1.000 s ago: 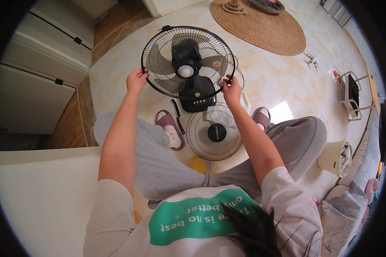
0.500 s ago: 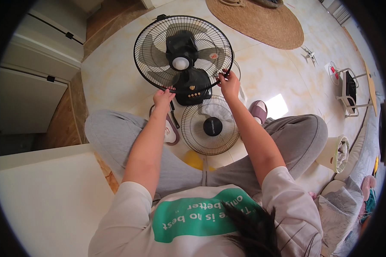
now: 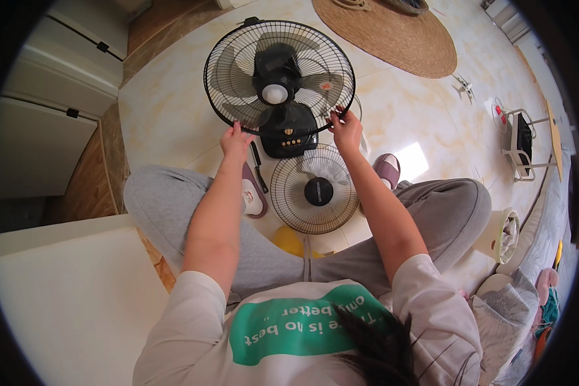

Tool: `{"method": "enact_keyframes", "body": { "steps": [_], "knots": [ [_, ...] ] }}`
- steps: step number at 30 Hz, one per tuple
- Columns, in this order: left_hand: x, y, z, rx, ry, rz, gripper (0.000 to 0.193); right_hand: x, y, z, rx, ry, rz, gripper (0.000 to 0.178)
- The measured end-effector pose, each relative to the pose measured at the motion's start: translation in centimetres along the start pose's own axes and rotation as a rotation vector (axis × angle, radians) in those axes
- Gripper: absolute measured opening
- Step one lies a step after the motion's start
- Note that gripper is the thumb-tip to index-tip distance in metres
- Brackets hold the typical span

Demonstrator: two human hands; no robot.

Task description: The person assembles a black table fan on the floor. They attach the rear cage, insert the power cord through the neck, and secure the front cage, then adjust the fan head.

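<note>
I hold a fan rim (image 3: 353, 83) that looks like smooth black plastic, round thin metal wires (image 3: 231, 90). The fan base (image 3: 275, 147), upper centre, is glossy black plastic; the grille (image 3: 296, 212) at mid-frame, metal wire. My trousers (image 3: 450, 209) are matt cloth, the floor (image 3: 424, 116) glossy tile, the upper-right mat (image 3: 405, 42) rough weave.

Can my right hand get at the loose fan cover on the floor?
Probably yes: the cover lies close to the right hand with nothing visible between, though that hand holds the fan's rim.

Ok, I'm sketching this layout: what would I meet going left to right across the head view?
White door, left hand, loose fan grille, purple slipper on the right foot, waste bin.
</note>
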State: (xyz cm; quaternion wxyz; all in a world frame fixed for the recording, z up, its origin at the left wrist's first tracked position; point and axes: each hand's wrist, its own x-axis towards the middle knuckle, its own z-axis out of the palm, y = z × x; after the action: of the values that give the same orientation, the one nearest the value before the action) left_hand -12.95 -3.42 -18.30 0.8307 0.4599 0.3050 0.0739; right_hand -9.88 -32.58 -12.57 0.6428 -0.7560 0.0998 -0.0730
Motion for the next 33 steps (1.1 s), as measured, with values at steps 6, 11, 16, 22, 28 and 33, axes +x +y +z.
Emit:
{"method": "enact_keyframes", "body": {
  "steps": [6, 11, 16, 22, 28, 33],
  "knots": [
    [1.3, 4.0, 0.2, 0.104, 0.039, 0.072, 0.03, 0.2, 0.1, 0.1, 0.007, -0.028, 0.005, 0.024],
    [1.8, 4.8, -1.0, 0.111, -0.108, 0.041, 0.03, 0.5, 0.2, 0.0, 0.016, -0.046, -0.005, 0.024],
    [1.4, 4.5, -1.3, 0.002, -0.103, -0.007, 0.033, 0.4, 0.2, -0.1, 0.019, -0.047, -0.001, 0.025],
    [2.5, 6.9, -0.2, -0.102, -0.102, 0.091, 0.03, 0.4, 0.3, -0.3, 0.018, -0.092, 0.02, 0.028],
    [3.2, 7.9, 1.1, -0.182, -0.141, 0.183, 0.029, 0.8, 0.6, -0.4, 0.044, -0.118, 0.044, 0.028],
    [2.6, 7.8, 1.1, -0.236, -0.174, 0.186, 0.031, 0.8, 0.7, -0.4, 0.068, -0.103, 0.055, 0.028]
  ]
}}
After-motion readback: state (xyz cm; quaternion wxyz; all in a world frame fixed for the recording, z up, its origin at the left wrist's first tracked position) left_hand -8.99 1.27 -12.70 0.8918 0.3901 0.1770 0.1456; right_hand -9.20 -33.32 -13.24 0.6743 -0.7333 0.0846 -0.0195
